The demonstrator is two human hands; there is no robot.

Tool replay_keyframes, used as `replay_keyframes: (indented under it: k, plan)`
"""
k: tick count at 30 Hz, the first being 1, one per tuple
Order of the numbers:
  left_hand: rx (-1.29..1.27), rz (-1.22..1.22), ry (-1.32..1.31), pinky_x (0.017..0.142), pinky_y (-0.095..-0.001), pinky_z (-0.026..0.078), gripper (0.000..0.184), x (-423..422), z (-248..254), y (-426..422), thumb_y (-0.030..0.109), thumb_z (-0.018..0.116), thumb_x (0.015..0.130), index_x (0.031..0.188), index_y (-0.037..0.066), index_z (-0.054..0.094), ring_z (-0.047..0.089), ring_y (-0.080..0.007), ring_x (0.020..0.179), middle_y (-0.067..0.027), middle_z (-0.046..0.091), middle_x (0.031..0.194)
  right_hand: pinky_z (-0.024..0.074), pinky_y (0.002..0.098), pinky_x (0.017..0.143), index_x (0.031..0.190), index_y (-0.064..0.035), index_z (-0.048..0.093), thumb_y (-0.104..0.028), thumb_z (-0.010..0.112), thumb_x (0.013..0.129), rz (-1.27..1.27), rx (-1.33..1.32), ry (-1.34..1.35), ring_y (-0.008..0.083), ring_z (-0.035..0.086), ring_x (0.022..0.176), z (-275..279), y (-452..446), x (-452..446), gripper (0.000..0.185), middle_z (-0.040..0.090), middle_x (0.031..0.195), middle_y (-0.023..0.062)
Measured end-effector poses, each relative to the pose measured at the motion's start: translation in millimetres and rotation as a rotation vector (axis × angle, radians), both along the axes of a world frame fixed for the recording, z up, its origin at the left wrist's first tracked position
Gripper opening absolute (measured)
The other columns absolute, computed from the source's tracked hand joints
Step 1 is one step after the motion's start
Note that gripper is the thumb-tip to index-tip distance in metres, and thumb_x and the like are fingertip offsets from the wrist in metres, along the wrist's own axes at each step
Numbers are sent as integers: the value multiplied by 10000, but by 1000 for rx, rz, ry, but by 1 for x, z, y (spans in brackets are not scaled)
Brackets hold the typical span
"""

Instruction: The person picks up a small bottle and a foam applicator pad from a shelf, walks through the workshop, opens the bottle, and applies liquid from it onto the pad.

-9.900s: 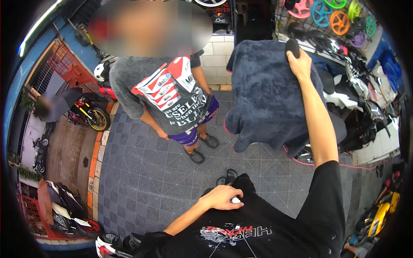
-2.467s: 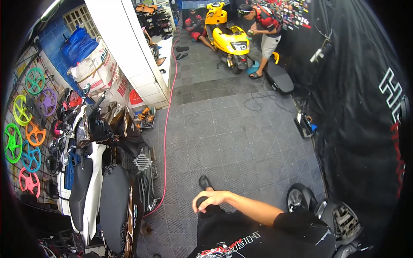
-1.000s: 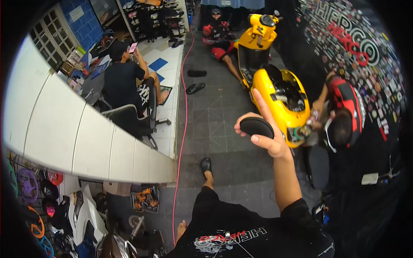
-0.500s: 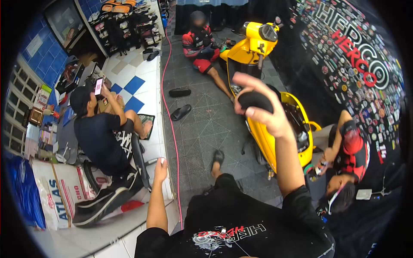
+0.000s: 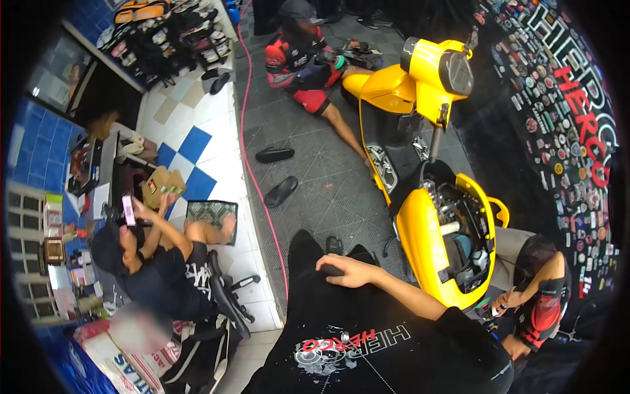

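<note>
My right hand (image 5: 354,270) is in front of my black shirt (image 5: 315,328), low in the middle of the head view. Its fingers curl round a small black object (image 5: 331,270), which is mostly covered, so its kind does not show. My left hand is out of view. Beyond my right hand, to the right, stands a yellow scooter (image 5: 420,243) with its rear body open and inner parts showing.
One person (image 5: 308,65) sits on the floor by the scooter's front. Another (image 5: 545,295) bends at its rear right. At left, a seated person (image 5: 157,262) holds a phone (image 5: 128,210). Black slippers (image 5: 281,191) and a pink hose (image 5: 252,171) lie on the floor.
My right hand has come down and back towards my body with the black object. My left hand has left the view. The view has shifted, and the person at left has leaned back.
</note>
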State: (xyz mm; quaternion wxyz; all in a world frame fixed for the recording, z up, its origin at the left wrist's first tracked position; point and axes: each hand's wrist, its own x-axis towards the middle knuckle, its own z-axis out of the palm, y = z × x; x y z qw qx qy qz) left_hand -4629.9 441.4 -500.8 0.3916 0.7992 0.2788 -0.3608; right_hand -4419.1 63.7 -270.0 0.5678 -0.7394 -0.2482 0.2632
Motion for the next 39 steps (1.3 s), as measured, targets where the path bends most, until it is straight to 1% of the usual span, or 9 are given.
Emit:
replay_keyframes:
  k: [4,11,14,16,21,32,35,36,39]
  plan:
    - [59,-28,44,600,-447,509,488,76,-10,-7,490,673,886,858,3,684,680,-317,723,-156,687,742,490,421,902,1047,-103,592,-209,664,896,-165,-133,-125,334,604,1033,5,-37,101,199,632,1013,120]
    - [291,-301,-158,621,-501,521,497,364,-60,-28,460,694,862,866,-36,705,704,-397,764,-224,717,795,490,459,974,1187,-14,684,-574,673,838,-598,-655,194,403,626,1133,-6,-104,252,660,679,1146,256]
    - [178,-263,-346,542,-429,482,462,543,-94,-21,441,699,877,710,12,665,645,-228,550,-118,634,585,454,448,1036,1279,-17,639,-612,570,889,-627,-819,315,403,591,1202,-22,-117,281,715,658,1219,250]
    - [-24,-242,-415,533,-393,447,449,653,1,-66,401,676,923,689,22,623,597,-203,543,-93,607,574,490,458,928,1083,-36,695,-530,513,959,-797,-800,330,407,651,1053,-27,-121,287,541,706,1036,225]
    - [-279,-224,-550,518,-306,425,356,812,88,-144,288,704,927,681,57,593,536,-117,522,-12,581,578,453,442,992,1125,-80,665,-347,515,930,-851,-547,466,379,592,1172,-63,-130,291,363,658,1174,217]
    - [-215,-500,-322,580,-416,441,397,709,-11,-130,363,720,877,743,4,616,563,-212,611,-127,625,674,457,437,973,1091,-74,633,-299,632,900,-895,-375,350,356,600,1101,-122,-147,338,295,631,1090,218]
    - [132,-619,-650,603,-393,513,343,639,-53,-80,360,681,893,868,20,710,688,-271,700,-158,690,742,484,358,909,1105,-53,669,-336,669,895,-940,-484,324,264,643,998,-150,-164,330,352,691,1036,154]
    - [78,-489,-130,598,-421,516,339,637,-6,-83,350,650,897,805,30,717,680,-283,637,-129,673,658,484,358,909,1105,-53,669,-336,669,895,-934,-486,338,264,643,998,-152,-166,329,352,691,1036,154]
    - [37,-400,-117,585,-438,513,327,609,-9,-54,350,659,839,736,43,704,690,-278,624,-128,670,631,481,284,676,1071,-48,671,-295,650,923,-1060,-288,609,146,599,744,-173,-171,308,289,624,820,32]
